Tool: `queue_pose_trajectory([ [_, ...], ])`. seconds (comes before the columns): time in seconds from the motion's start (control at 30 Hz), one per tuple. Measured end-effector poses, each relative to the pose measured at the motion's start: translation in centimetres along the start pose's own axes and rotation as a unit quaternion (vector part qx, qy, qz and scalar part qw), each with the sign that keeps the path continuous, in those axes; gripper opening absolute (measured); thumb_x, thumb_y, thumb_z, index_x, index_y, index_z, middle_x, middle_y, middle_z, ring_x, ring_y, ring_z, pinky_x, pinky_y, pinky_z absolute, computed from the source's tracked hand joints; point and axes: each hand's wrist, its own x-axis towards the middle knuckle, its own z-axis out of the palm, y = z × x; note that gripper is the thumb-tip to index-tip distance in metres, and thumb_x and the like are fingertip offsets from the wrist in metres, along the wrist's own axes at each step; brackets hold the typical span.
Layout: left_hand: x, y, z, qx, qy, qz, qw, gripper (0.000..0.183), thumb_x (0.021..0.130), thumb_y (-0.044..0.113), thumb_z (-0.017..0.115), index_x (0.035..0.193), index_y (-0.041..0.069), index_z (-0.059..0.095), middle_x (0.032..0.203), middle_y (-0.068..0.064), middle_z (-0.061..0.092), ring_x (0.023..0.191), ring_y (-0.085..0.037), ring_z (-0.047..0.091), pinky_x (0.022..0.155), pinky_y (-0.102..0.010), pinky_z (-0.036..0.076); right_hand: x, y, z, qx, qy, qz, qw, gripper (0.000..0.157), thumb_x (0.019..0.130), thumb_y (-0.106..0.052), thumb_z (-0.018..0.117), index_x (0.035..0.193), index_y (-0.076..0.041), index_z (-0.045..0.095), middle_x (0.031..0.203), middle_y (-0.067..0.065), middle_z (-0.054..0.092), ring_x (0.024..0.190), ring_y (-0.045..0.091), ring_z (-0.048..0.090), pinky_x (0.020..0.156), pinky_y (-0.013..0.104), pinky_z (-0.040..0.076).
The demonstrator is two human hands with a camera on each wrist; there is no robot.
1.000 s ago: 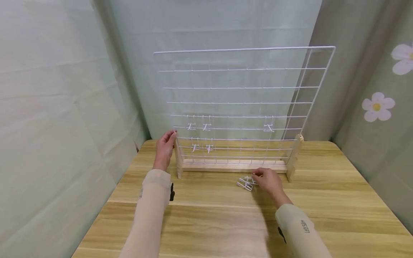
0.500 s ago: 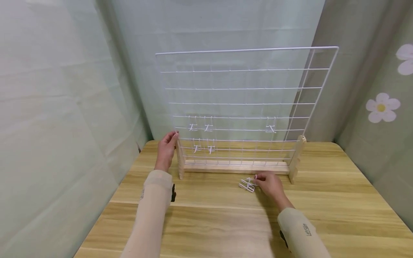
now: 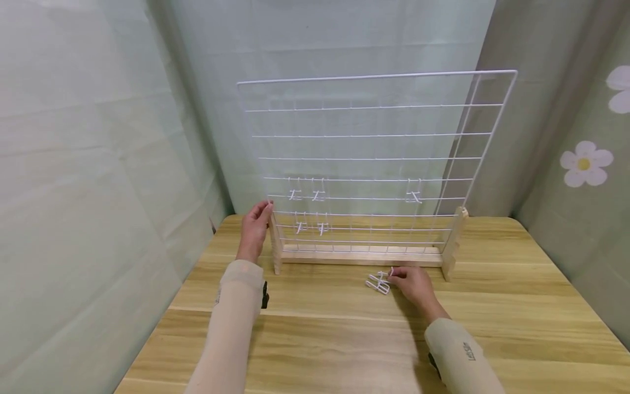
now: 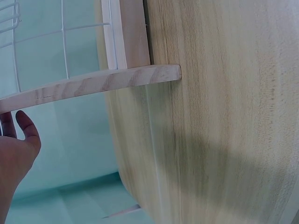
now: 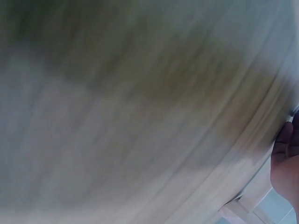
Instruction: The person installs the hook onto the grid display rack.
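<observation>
A white wire grid panel (image 3: 351, 159) stands upright in a light wooden stand (image 3: 361, 256). My left hand (image 3: 254, 229) grips the rack's left edge at the top of the wooden side post (image 4: 93, 84). In the left wrist view its fingertips meet the post and the thumb is bent beside it. My right hand (image 3: 414, 285) pinches a small white wire hook (image 3: 391, 271) low over the table in front of the stand. Right by its fingertips lies a small pile of white hooks (image 3: 378, 285). In the right wrist view that hand shows only at the right edge, its hook hidden.
Several white hooks hang on the panel: two pairs at the lower left and one hook (image 3: 413, 196) at the right. The wood-grain table (image 3: 315, 339) has pale green curtains (image 3: 118, 164) behind and beside it.
My right hand has drawn back slightly toward me and to the right, with the hook between its fingertips. The left hand keeps its place on the rack; the head view has shifted a little.
</observation>
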Motion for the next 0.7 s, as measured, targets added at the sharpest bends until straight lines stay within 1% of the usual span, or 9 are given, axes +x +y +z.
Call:
queue_pose_trajectory([
  [0.2, -0.1, 0.1, 0.0, 0.001, 0.002, -0.001, 1.0000, 0.045, 0.102, 0.036, 0.055, 0.137, 0.008, 0.056, 0.142, -0.006, 0.054, 0.124, -0.020, 0.048, 0.108, -0.037, 0.039, -0.3, -0.2, 0.0, 0.004, 0.025, 0.010, 1.000, 0.009, 0.086, -0.014, 0.076, 0.080, -0.007, 0.076, 0.082, 0.004, 0.072, 0.078, 0.021, 0.059, 0.070, 0.035, 0.043],
  [0.37, -0.1, 0.1, 0.0, -0.003, 0.001, -0.002, 1.0000, 0.046, 0.102, 0.035, 0.055, 0.138, 0.006, 0.054, 0.142, -0.007, 0.054, 0.124, -0.020, 0.048, 0.108, -0.037, 0.039, -0.5, -0.3, 0.3, 0.014, 0.052, 0.026, 0.998, 0.010, 0.086, -0.014, 0.076, 0.078, -0.008, 0.075, 0.077, 0.002, 0.070, 0.073, 0.020, 0.056, 0.067, 0.034, 0.041],
  [0.53, -0.1, 0.1, 0.0, -0.003, 0.001, -0.001, 1.0000, 0.045, 0.102, 0.034, 0.055, 0.138, 0.006, 0.054, 0.143, -0.008, 0.053, 0.125, -0.021, 0.048, 0.109, -0.037, 0.038, -0.5, -0.7, 0.4, 0.036, 0.071, 0.047, 0.996, 0.008, 0.088, -0.014, 0.075, 0.084, -0.007, 0.076, 0.079, 0.003, 0.071, 0.073, 0.020, 0.056, 0.068, 0.034, 0.041],
  [0.7, 0.0, 0.1, 0.0, -0.004, 0.001, -0.001, 1.0000, 0.045, 0.102, 0.035, 0.055, 0.138, 0.007, 0.055, 0.143, -0.008, 0.053, 0.124, -0.021, 0.048, 0.109, -0.038, 0.038, -0.4, -1.1, 0.4, 0.062, 0.100, 0.064, 0.991, 0.011, 0.088, -0.014, 0.073, 0.087, -0.004, 0.077, 0.084, 0.008, 0.073, 0.078, 0.021, 0.060, 0.071, 0.034, 0.045],
])
